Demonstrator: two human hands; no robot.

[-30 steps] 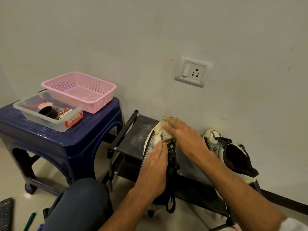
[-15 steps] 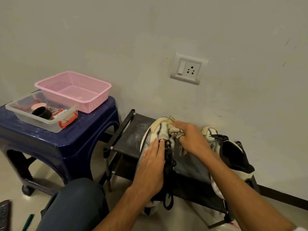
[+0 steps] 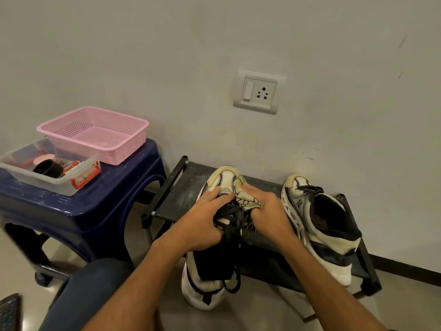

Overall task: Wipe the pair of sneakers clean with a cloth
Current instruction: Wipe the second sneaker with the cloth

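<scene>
Right grip (image 3: 269, 211) pinches the cloth (image 3: 245, 199) at the sneaker (image 3: 224, 177) toe; left grip (image 3: 202, 220) seemingly clamps it. I'd rub short, firm strokes.

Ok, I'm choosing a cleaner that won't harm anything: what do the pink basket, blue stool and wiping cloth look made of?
Pink basket: moulded plastic, matte; its walls are a perforated grid. Blue stool: hard plastic, glossy; highlights streak its scuffed top. Cloth: soft fabric, possibly cotton; it crumples under the right hand.
</scene>
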